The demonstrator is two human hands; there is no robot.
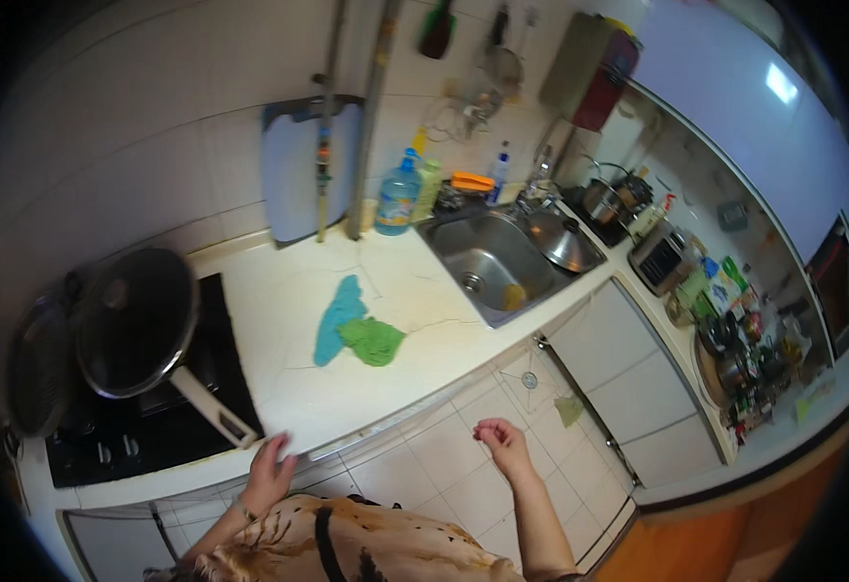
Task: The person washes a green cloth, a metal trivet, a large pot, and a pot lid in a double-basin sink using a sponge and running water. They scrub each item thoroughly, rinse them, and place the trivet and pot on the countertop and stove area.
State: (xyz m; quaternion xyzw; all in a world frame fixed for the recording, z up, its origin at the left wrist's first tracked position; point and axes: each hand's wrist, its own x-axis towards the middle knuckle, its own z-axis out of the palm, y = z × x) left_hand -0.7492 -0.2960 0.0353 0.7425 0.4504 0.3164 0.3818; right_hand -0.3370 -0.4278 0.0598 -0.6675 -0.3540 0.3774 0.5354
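Observation:
My left hand [268, 473] is at the front edge of the white countertop [286, 407], close to the pale handle of a frying pan [210, 407]. Its thumb and fingers are apart, with nothing between them. Over the tiled floor, in front of the counter, my right hand [500, 444] is raised with its fingers curled together; nothing shows in it. A blue cloth [337, 324] lies spread on the countertop. Beside it, overlapping its edge, is a crumpled green cloth [375, 342]. The frying pan, with a glass lid [137, 320] over it, stands on a black cooktop [224, 342].
A stainless steel sink [460, 251] holds a metal lid [559, 236] and a yellow sponge [514, 297]. A large blue bottle [399, 196] and a cutting board [297, 174] stand by the wall pipes. Along the right counter are a toaster [657, 258], pots and jars.

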